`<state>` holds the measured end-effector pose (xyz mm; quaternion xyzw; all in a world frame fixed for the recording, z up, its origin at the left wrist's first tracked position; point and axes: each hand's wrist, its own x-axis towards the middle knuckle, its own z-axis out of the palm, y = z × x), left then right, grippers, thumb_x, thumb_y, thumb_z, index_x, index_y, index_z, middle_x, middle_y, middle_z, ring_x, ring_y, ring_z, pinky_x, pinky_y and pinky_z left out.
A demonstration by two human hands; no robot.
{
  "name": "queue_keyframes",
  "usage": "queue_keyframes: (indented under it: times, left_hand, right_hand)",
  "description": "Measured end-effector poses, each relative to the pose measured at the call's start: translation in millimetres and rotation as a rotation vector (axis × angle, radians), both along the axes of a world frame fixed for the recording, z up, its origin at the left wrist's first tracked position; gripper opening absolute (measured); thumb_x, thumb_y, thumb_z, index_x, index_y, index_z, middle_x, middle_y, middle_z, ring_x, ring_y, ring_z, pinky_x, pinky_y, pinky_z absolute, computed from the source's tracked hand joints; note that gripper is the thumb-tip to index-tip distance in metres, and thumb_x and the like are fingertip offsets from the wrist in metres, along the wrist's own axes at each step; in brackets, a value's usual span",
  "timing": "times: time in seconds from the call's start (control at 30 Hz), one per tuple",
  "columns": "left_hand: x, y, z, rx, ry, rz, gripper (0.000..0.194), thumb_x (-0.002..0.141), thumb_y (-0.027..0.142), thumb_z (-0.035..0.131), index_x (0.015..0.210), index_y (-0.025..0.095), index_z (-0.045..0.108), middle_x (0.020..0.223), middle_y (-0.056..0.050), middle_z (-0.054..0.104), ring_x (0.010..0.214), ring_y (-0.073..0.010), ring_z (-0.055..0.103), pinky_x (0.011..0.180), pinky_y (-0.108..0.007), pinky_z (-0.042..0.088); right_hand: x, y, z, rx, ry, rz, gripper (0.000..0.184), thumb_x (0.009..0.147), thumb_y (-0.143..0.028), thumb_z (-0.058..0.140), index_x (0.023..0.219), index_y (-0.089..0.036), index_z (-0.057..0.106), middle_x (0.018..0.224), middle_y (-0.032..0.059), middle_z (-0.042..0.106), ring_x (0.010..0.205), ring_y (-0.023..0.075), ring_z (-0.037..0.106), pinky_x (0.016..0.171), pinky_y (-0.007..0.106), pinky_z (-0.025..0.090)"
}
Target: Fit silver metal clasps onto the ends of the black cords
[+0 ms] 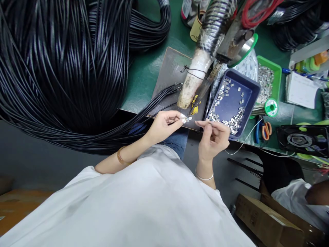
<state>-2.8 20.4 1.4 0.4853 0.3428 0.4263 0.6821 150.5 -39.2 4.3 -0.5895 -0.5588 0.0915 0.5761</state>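
My left hand (164, 125) is closed in a pinch on a small metal connector (188, 119) at the end of a black cable. My right hand (214, 135) is pinched on a thin solder wire (241, 144) that trails right toward a green spool (270, 107). Both hands meet just below a wrapped soldering fixture (195, 80) at the table's front edge. A big bundle of black cables (64, 68) fills the left side and fans toward my left hand. Right of the fixture a blue tray (250, 90) holds several small metal connectors.
A green tray (277, 73) of metal parts stands behind the blue one. Orange-handled scissors (267, 129), a small black fan (299, 140) and papers (300, 91) lie at the right. Cardboard boxes (267, 223) sit on the floor. Another person's white sleeve (290, 199) shows at lower right.
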Motion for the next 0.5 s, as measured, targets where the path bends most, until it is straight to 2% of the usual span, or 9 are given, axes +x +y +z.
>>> queue_keyframes:
  times: [0.07, 0.17, 0.37, 0.5]
  left_hand:
    - [0.7, 0.5, 0.0, 0.006, -0.010, -0.010, 0.014, 0.077, 0.023, 0.070, 0.077, 0.010, 0.070, 0.071, -0.002, 0.068, 0.062, -0.0064, 0.056, 0.060, -0.017, 0.044]
    - [2.8, 0.9, -1.2, -0.017, -0.009, -0.012, 0.013, 0.076, 0.023, 0.072, 0.075, 0.010, 0.070, 0.068, -0.001, 0.067, 0.058, -0.0058, 0.054, 0.059, -0.018, 0.045]
    - [7.5, 2.2, -4.5, -0.088, -0.055, 0.029, 0.011, 0.069, 0.020, 0.075, 0.073, 0.011, 0.070, 0.065, 0.000, 0.065, 0.056, -0.0049, 0.054, 0.057, -0.017, 0.045]
    - [7.9, 2.8, -4.4, -0.111, -0.039, 0.027, 0.011, 0.068, 0.019, 0.075, 0.071, 0.011, 0.068, 0.061, 0.002, 0.061, 0.051, -0.0031, 0.049, 0.051, -0.015, 0.040]
  right_hand:
    - [-1.5, 2.9, 0.0, -0.112, -0.035, 0.046, 0.008, 0.088, -0.017, 0.063, 0.095, -0.021, 0.062, 0.094, 0.0013, 0.074, 0.086, 0.0128, 0.074, 0.075, 0.026, 0.061]
    - [-5.2, 7.5, -2.1, -0.198, -0.022, 0.099, 0.004, 0.086, -0.020, 0.067, 0.085, -0.019, 0.063, 0.096, 0.0019, 0.072, 0.083, 0.0108, 0.071, 0.065, 0.022, 0.058]
    - [-9.8, 10.7, -9.4, -0.009, -0.146, 0.071, 0.012, 0.081, -0.010, 0.069, 0.085, -0.021, 0.066, 0.092, 0.0002, 0.073, 0.084, 0.0097, 0.068, 0.060, 0.019, 0.054]
    - [-10.6, 10.6, -12.7, -0.108, 0.023, 0.062, 0.005, 0.083, -0.016, 0.069, 0.082, -0.020, 0.065, 0.091, 0.0000, 0.072, 0.078, 0.0096, 0.069, 0.057, 0.020, 0.053]
